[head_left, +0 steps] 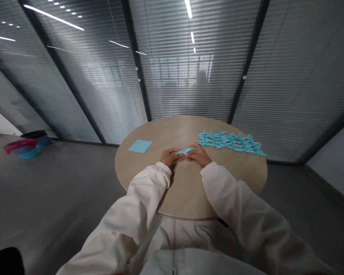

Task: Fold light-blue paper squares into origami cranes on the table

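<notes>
Between my two hands is a small folded piece of blue origami paper [184, 151], narrow and pointed toward the left. My left hand [170, 157] pinches its left end, fingers closed. On its right side, my right hand [199, 154] grips it with thumb and fingers. Both hands are just above or on the round table [186, 191]; I cannot tell whether they rest on it. A flat stack or sheet of square blue paper [140, 146] lies to the left. Rows of folded blue paper cranes [229, 141] sit close together at the right.
A glass partition with blinds [189, 88] stands right behind the table's far edge. On the floor at the far left are a blue bin with a red liner [24, 148] and another bin with a black liner [38, 137]. A black object [5, 261] shows at bottom left.
</notes>
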Demonstrator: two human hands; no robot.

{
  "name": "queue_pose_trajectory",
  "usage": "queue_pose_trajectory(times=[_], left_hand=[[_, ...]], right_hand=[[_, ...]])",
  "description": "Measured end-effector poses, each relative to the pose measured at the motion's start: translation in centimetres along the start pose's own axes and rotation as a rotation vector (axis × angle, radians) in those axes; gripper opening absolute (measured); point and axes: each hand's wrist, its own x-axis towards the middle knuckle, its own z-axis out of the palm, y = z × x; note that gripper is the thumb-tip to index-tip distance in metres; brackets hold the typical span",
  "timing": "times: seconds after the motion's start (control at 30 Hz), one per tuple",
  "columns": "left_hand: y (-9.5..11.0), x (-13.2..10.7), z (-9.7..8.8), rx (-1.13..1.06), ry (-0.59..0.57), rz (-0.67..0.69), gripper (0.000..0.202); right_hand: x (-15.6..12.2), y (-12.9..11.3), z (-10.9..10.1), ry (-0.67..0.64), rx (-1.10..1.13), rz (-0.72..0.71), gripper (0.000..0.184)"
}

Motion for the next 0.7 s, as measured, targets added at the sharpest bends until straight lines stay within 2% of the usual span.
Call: queue_pose_trajectory(times=[0.17, 0.47, 0.7], left_hand=[[0.03, -0.03, 0.15, 0.068, -0.032, 0.044, 0.047], [0.36, -0.30, 0.47, 0.198, -0.006, 0.148, 0.040], [0.53, -0.60, 0.87, 0.186, -0.004, 0.142, 0.040]], right_hand=[[-0.14, -0.06, 0.12, 0.017, -0.040, -0.019, 0.058], [-0.11, 0.03, 0.33, 0.073, -0.026, -0.013, 0.052], [-0.15, -0.19, 0.33, 0.115, -0.022, -0.024, 0.050]])
